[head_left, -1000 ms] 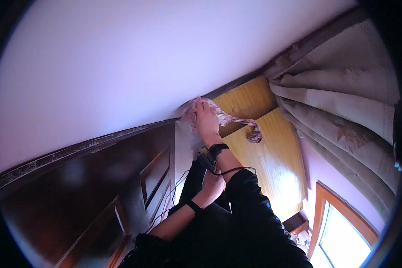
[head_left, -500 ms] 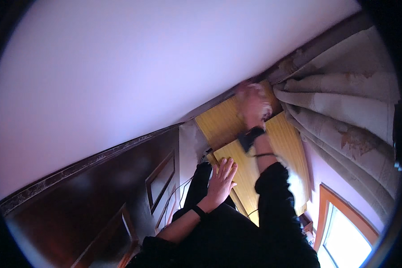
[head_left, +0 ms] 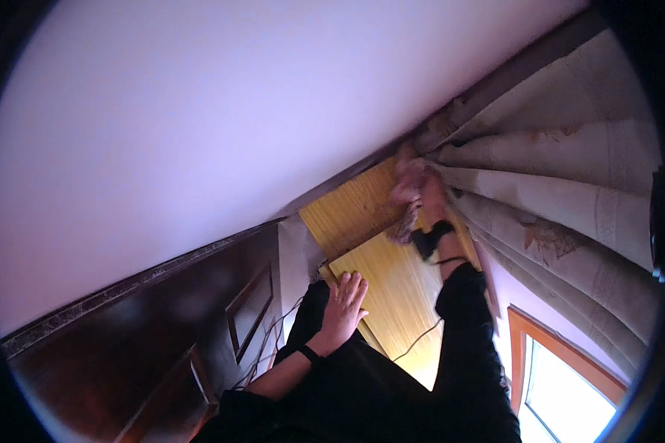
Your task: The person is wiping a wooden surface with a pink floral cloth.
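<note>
1. The right hand (head_left: 421,193) sits at the top edge of the yellow wooden panel (head_left: 391,288), gripping a pinkish cloth (head_left: 406,203), wedged close under the ceiling (head_left: 222,125).
2. Just right of that hand, the folds of the beige curtain (head_left: 569,199) crowd in, leaving little room on that side.
3. The dark rail (head_left: 510,70) along the curtain's top closes off the corner above.
4. The left hand (head_left: 343,310) lies flat on the panel's lower left edge; the panel face between the two hands is bare and open.
5. To the left, the dark wooden door (head_left: 162,332) blocks passage.
6. Thin cables (head_left: 270,343) hang beside the door's edge.
7. The orange window frame (head_left: 561,354) bounds the lower right.
</note>
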`<act>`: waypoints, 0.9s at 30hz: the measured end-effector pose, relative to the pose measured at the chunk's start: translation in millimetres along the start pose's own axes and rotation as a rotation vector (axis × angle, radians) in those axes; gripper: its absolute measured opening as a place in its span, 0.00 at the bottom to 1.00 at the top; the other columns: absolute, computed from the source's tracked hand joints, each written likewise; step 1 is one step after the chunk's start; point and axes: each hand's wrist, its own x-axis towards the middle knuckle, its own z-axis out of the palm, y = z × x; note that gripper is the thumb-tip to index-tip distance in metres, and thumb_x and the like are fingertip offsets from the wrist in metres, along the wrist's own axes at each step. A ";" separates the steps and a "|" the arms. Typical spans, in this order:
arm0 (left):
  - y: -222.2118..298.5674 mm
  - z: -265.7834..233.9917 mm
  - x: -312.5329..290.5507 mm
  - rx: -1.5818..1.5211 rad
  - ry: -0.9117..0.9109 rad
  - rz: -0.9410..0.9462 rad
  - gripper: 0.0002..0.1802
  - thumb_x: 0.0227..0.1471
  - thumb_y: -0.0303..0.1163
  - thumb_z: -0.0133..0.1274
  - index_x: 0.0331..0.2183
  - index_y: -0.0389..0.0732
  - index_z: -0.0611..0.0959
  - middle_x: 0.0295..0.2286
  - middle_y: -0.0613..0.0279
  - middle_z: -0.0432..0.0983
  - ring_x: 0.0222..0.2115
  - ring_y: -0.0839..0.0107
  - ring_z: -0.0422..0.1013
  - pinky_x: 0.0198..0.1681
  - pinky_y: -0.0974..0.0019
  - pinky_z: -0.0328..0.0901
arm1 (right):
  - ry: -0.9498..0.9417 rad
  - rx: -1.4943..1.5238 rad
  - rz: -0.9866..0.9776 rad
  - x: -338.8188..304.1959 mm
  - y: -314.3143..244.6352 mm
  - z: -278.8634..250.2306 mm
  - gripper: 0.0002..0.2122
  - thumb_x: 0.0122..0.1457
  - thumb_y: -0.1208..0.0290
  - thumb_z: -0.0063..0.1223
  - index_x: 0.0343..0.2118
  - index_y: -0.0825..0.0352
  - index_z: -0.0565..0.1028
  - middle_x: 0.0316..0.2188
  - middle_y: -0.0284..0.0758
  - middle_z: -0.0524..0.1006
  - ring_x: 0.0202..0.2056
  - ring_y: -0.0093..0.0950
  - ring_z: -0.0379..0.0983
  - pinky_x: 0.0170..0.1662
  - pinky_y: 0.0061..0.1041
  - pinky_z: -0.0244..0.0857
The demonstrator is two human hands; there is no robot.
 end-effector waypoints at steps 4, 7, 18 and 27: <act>-33.2 -3.0 -20.6 0.041 0.036 -0.148 0.53 0.47 0.46 0.68 0.68 0.41 0.61 0.69 0.46 0.50 0.70 0.45 0.47 0.67 0.37 0.49 | -0.115 -0.750 -0.225 -31.8 -118.1 120.5 0.10 0.62 0.72 0.49 0.42 0.66 0.81 0.41 0.43 0.83 0.43 0.35 0.81 0.47 0.34 0.75; -15.3 -1.6 -2.7 0.025 0.007 -0.049 0.52 0.47 0.46 0.68 0.67 0.41 0.62 0.68 0.47 0.52 0.69 0.45 0.48 0.68 0.37 0.49 | -0.061 -1.421 -0.543 -47.5 -52.2 98.0 0.14 0.60 0.68 0.53 0.47 0.62 0.80 0.42 0.39 0.82 0.42 0.37 0.80 0.39 0.36 0.73; -24.0 -3.1 -14.4 0.127 0.021 -0.120 0.50 0.46 0.49 0.68 0.65 0.41 0.66 0.67 0.50 0.54 0.70 0.49 0.48 0.69 0.40 0.50 | -0.461 -0.933 -0.389 -136.8 -77.7 225.8 0.13 0.58 0.73 0.52 0.47 0.63 0.78 0.45 0.43 0.80 0.47 0.44 0.78 0.52 0.42 0.72; -23.0 -0.4 -8.8 0.075 0.040 -0.094 0.53 0.44 0.47 0.69 0.66 0.42 0.63 0.68 0.51 0.52 0.70 0.50 0.48 0.69 0.42 0.50 | -0.104 -0.772 -0.340 4.3 -69.3 77.5 0.12 0.58 0.74 0.57 0.45 0.67 0.77 0.41 0.47 0.81 0.44 0.43 0.80 0.49 0.40 0.72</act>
